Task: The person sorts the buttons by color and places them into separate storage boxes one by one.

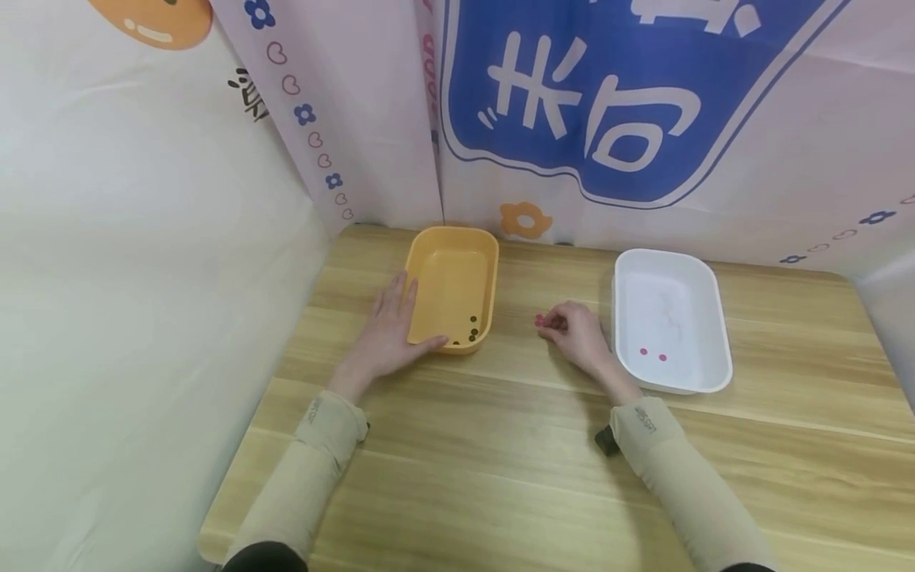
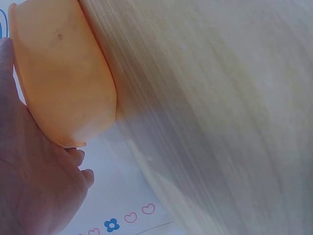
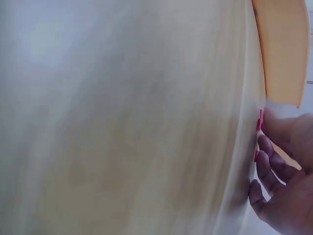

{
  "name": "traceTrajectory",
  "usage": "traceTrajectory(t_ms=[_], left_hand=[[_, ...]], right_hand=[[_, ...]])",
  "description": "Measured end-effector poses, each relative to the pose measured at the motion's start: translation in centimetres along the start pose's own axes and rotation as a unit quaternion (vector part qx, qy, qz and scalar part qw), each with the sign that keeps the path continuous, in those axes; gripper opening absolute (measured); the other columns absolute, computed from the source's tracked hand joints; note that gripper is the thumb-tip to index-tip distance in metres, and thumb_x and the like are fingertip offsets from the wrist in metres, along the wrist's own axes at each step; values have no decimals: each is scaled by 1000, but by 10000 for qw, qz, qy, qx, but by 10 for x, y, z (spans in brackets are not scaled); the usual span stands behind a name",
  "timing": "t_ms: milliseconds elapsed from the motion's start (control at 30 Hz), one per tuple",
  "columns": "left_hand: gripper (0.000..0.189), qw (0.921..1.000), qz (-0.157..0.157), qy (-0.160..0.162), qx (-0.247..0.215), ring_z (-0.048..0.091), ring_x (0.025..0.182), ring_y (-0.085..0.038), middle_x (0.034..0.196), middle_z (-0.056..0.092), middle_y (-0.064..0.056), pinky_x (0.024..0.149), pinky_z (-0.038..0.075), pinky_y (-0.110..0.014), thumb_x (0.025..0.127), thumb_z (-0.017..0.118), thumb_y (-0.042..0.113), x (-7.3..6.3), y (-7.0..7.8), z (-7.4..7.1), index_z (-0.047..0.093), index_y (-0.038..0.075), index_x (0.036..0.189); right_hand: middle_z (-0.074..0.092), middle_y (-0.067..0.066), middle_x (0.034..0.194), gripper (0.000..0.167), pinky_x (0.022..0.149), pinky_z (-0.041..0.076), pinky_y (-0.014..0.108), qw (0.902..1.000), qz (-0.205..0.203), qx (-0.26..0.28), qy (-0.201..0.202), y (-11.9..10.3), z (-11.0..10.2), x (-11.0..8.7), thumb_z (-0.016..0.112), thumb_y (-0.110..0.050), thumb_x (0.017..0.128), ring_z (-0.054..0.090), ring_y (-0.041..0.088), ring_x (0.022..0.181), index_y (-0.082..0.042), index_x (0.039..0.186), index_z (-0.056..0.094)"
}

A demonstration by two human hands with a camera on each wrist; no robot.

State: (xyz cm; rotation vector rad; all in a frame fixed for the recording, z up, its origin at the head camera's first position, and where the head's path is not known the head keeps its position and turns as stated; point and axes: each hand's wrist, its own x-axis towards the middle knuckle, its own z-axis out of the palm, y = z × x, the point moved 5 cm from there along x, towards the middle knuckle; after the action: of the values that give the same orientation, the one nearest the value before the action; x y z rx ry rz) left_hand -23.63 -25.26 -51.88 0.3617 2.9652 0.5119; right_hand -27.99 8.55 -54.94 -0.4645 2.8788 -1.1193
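Note:
My left hand (image 1: 386,338) rests on the near left corner of an orange tray (image 1: 488,298), fingers stretched along its left rim and thumb along its near rim. In the left wrist view the thumb lies on the orange rim and the other fingertips show past the tray's corner. Several small dark green discs (image 1: 473,333) lie in that tray. To its right, close over the table, my right hand (image 1: 576,334) has its fingers curled, thumb and fingertips at small red discs (image 1: 539,320). The right wrist view shows a red disc (image 3: 260,117) edge-on at the thumb tip.
A white tray (image 1: 720,342) stands right of my right hand, with two red discs (image 1: 654,354) inside near its front. Both trays are on a wood-grain table (image 1: 486,461). Behind the table hangs a printed cloth (image 1: 386,159), and pale sheeting (image 1: 179,278) hangs on the left.

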Motion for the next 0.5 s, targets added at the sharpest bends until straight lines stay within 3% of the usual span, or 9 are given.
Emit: traceTrajectory(t_ms=[200, 500], left_hand=[[129, 10000, 24, 33, 2, 0, 174, -43, 185, -17, -17, 143, 5, -61, 96, 52, 89, 0, 0, 1, -5, 6, 177], [130, 10000, -7, -13, -25, -2, 174, -42, 185, -14, -20, 143, 2, -62, 95, 48, 92, 1, 0, 2, -6, 7, 177]], right_hand=[[80, 19, 101, 10, 85, 66, 46, 9997, -202, 133, -46, -2, 2, -4, 83, 3, 92, 74, 31, 90, 2, 101, 78], [76, 19, 101, 10, 80, 56, 31, 9992, 284, 246, 95, 6, 2, -6, 82, -1, 95, 70, 30, 89, 1, 103, 76]])
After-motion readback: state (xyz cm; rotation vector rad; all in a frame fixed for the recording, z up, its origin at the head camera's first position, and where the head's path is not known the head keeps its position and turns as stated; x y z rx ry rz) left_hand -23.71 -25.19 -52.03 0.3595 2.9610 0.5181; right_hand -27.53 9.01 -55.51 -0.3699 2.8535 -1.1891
